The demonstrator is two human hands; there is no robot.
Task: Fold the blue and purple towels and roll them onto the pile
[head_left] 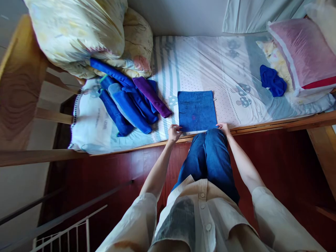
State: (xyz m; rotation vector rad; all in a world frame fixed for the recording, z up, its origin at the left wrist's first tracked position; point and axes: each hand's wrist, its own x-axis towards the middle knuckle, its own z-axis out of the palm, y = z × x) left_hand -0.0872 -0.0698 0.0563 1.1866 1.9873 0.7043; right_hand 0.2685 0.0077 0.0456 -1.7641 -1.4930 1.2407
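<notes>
A square blue towel (196, 110) lies spread flat on the bed, close to its front edge. My left hand (174, 133) pinches its near left corner, and my right hand (223, 128) pinches the near right corner. To the left rests a pile of rolled towels: several blue rolls (131, 106) and one purple roll (152, 97) on the right side of the pile. Farther right on the sheet sits a crumpled blue cloth (273, 80).
A patterned sheet (199, 63) covers the bed. Bulky yellow bedding (78, 31) is heaped at the back left, and a pink pillow (306, 52) lies at the right. The wooden bed rail (262, 129) runs along the front; a white metal rack (88, 232) stands at the lower left.
</notes>
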